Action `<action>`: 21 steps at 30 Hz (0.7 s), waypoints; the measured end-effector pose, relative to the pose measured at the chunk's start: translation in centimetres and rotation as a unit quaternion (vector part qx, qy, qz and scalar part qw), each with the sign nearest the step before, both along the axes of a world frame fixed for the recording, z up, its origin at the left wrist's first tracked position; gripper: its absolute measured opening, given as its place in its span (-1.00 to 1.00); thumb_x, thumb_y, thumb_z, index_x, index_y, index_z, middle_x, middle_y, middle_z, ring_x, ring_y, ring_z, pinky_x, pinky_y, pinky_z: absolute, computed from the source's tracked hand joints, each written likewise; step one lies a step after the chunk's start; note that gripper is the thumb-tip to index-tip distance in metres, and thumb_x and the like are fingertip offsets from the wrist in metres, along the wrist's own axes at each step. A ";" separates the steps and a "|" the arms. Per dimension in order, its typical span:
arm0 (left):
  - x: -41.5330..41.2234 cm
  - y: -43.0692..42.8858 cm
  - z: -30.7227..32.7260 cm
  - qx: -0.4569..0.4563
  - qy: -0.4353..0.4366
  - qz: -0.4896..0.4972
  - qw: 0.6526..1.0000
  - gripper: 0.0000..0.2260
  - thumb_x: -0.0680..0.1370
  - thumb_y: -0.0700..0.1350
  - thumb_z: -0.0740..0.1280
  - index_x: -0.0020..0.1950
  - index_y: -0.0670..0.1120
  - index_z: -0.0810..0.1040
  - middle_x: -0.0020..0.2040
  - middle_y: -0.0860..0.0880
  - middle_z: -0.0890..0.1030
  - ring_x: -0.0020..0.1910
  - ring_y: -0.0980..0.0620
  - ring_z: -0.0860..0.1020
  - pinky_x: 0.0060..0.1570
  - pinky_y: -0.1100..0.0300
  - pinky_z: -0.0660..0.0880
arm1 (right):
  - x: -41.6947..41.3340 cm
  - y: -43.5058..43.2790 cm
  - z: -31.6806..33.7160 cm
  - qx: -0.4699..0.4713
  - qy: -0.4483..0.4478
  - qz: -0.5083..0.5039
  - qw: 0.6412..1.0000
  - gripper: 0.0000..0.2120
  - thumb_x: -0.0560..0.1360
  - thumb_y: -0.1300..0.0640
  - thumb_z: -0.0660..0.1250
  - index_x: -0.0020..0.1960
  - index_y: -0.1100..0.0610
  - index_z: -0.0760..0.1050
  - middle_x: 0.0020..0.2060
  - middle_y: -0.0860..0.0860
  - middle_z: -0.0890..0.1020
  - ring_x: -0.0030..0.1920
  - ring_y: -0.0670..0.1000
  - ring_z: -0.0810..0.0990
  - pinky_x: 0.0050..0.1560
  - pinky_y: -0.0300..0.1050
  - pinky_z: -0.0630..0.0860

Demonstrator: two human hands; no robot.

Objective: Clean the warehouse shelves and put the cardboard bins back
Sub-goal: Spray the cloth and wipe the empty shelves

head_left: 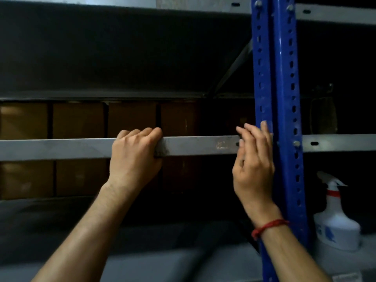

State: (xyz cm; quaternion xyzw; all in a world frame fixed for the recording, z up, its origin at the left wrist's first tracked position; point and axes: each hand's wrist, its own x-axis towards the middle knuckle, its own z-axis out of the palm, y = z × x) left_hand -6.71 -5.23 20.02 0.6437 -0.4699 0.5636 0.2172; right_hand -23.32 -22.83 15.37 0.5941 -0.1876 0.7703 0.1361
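Observation:
A grey metal shelf beam (195,145) runs across the middle of the view. My left hand (135,153) grips the beam, fingers curled over its top edge and thumb under it. My right hand (253,157) is at the beam's right end beside the blue upright post (284,110), fingers straight and pointing up, touching the beam. Several brown cardboard bins (79,121) stand in a row on the shelf behind the beam, and more bins (80,177) show below it.
A white spray bottle (335,226) with a red collar stands on the lower shelf right of the post. Another grey shelf beam (335,15) runs along the top. The shelf bay right of the post is dark. A red string is on my right wrist.

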 end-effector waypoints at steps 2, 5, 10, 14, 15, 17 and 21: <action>-0.1 0.0 0.1 0.002 0.007 -0.006 1.000 -0.67 0.33 -0.10 0.54 0.04 -0.07 0.56 -0.09 -0.06 0.66 -0.13 -0.14 0.64 -0.06 -0.04 0.51 | 1.9 1.3 0.5 0.012 -0.040 0.027 0.999 -0.73 0.65 0.31 0.18 0.30 0.28 0.53 0.30 0.16 0.53 0.49 0.15 0.32 0.53 0.10 0.20; -0.1 0.2 0.2 0.007 0.005 -0.009 1.000 -0.67 0.34 -0.11 0.55 0.04 -0.06 0.56 -0.09 -0.05 0.66 -0.12 -0.13 0.65 -0.06 -0.03 0.53 | 4.9 3.9 1.6 -0.006 -0.035 0.031 0.999 -0.72 0.65 0.27 0.15 0.26 0.27 0.55 0.24 0.16 0.58 0.41 0.14 0.42 0.54 0.07 0.17; -0.3 0.6 0.4 0.020 0.014 -0.005 1.000 -0.64 0.32 -0.14 0.57 0.05 -0.09 0.56 -0.07 -0.09 0.67 -0.11 -0.16 0.65 -0.07 -0.04 0.52 | 4.7 3.8 2.8 -0.046 0.035 0.019 0.998 -0.75 0.63 0.25 0.21 0.25 0.26 0.55 0.18 0.17 0.61 0.26 0.13 0.54 0.39 0.04 0.37; -0.2 0.5 0.2 0.012 0.014 0.002 1.000 -0.68 0.35 -0.12 0.56 0.03 -0.08 0.56 -0.09 -0.08 0.67 -0.12 -0.14 0.65 -0.08 -0.02 0.51 | 1.8 1.5 2.3 -0.017 0.039 0.015 0.999 -0.70 0.68 0.12 0.17 0.31 0.25 0.49 0.29 0.18 0.52 0.41 0.13 0.42 0.41 0.03 0.39; -0.3 0.4 0.1 0.007 0.017 0.004 1.000 -0.68 0.35 -0.12 0.56 0.03 -0.08 0.56 -0.09 -0.07 0.67 -0.12 -0.14 0.64 -0.08 -0.01 0.50 | 1.5 1.3 2.0 -0.015 0.044 0.011 0.999 -0.68 0.69 0.09 0.17 0.32 0.25 0.47 0.32 0.19 0.50 0.44 0.14 0.38 0.42 0.06 0.38; -0.4 0.2 0.1 -0.004 0.028 0.010 1.000 -0.69 0.34 -0.11 0.55 0.02 -0.07 0.55 -0.10 -0.06 0.66 -0.12 -0.13 0.63 -0.07 0.01 0.47 | 1.6 1.1 1.6 -0.016 0.043 0.019 0.999 -0.68 0.69 0.08 0.15 0.34 0.24 0.46 0.34 0.18 0.48 0.46 0.14 0.36 0.41 0.11 0.40; -0.7 -0.1 0.0 -0.002 0.044 0.011 0.999 -0.71 0.37 -0.07 0.51 0.03 -0.04 0.54 -0.07 -0.03 0.66 -0.08 -0.10 0.63 -0.02 0.01 0.46 | 3.9 2.2 1.8 -0.028 -0.028 0.078 0.996 -0.73 0.69 0.16 0.17 0.27 0.27 0.50 0.24 0.19 0.54 0.32 0.12 0.50 0.23 0.09 0.53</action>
